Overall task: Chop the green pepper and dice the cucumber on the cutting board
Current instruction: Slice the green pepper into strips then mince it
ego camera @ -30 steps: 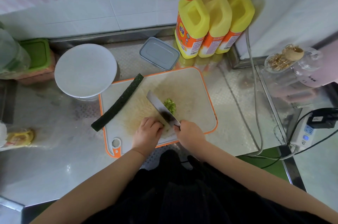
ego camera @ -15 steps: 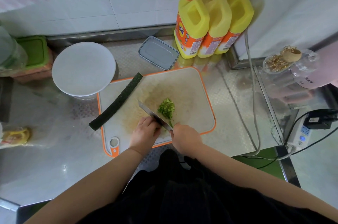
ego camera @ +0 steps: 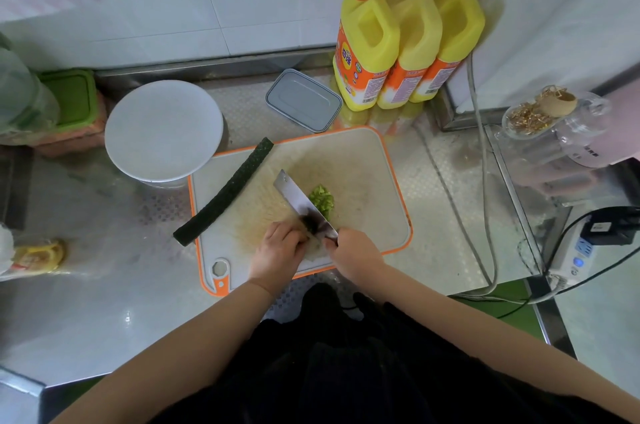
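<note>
A white cutting board (ego camera: 367,160) with an orange rim lies on the steel counter. A small heap of chopped green pepper (ego camera: 322,200) sits near its middle. My right hand (ego camera: 353,252) grips the handle of a cleaver (ego camera: 301,204), whose blade lies tilted just left of the heap. My left hand (ego camera: 280,245) rests curled on the board beside the blade's heel; whether it holds anything is hidden. A long dark green cucumber (ego camera: 227,190) lies diagonally across the board's left edge, whole.
A white round lid (ego camera: 162,129) stands left of the board. A grey lidded box (ego camera: 304,100) and three yellow detergent bottles (ego camera: 405,36) stand behind it. A glass jar (ego camera: 550,126), cables and a power strip (ego camera: 575,250) lie to the right.
The cleaver went flatter and lower half a second ago and has come back up beside the pepper heap. Both hands stayed at the board's near edge.
</note>
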Demonstrator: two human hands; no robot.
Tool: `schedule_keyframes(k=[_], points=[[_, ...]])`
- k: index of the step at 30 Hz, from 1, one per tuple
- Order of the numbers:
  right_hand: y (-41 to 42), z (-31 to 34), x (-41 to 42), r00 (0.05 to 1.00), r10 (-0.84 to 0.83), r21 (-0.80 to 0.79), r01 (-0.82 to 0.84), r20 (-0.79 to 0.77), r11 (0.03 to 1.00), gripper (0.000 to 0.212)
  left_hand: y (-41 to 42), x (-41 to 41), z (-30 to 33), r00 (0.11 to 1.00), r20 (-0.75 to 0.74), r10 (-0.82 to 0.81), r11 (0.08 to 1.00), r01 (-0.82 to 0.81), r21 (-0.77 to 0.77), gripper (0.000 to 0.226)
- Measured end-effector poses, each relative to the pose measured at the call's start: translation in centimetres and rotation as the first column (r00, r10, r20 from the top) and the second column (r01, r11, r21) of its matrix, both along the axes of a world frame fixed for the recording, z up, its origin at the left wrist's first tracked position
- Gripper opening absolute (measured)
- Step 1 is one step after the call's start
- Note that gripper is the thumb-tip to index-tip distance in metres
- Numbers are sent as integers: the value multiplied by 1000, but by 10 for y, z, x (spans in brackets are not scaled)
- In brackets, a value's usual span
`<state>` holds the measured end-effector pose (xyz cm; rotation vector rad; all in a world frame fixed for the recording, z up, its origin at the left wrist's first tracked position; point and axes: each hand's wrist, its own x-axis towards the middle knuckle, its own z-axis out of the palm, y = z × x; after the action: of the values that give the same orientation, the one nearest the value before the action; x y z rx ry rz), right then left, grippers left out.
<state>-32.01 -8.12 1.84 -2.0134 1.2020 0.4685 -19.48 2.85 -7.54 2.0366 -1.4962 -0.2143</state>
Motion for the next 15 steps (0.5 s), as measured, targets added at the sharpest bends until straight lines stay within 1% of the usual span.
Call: schedule_keyframes(k=[2, 5, 9, 15], points=[[2, 4, -3, 1000, 14, -44, -14, 3, 999, 37, 2, 1, 0, 1000, 5, -17, 1000, 17, -5, 26], [7, 8, -6, 994, 104, -108, -105, -17, 989, 35, 5, -1, 2, 999, 38, -26, 999, 27, -26, 24], [13, 11, -6, 983, 175, -112, -180, -57, 977, 34, 4, -1, 2, 999, 51, 15, 1000, -16, 17, 30], [17, 8, -3, 970, 218, -125, -230, -104, 965, 22, 4, 0, -3, 1000, 26, 14, 999, -15, 34, 31]])
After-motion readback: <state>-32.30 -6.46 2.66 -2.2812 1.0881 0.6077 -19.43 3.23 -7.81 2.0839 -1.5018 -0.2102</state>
